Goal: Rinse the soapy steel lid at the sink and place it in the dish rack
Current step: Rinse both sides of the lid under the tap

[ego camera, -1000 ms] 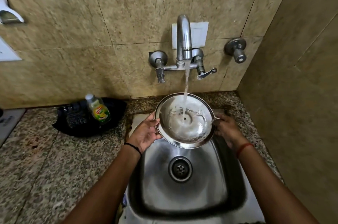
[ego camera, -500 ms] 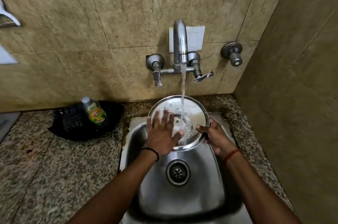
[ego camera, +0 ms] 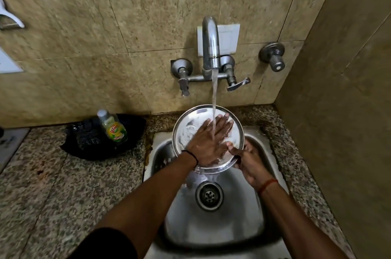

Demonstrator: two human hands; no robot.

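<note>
One steel lid over sink, under one tap stream. Left hand flat, fingers spread on lid. Right hand pinching rim. One soap bottle on counter.

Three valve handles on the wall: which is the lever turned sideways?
The right lever handle of the faucet, angled out to the right. The left lever handle hangs straight down; the round knob farther right is a separate valve, no lever.

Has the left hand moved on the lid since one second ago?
Yes. The left hand left the steel lid's rim and now lies flat inside it, under the tap.
</note>
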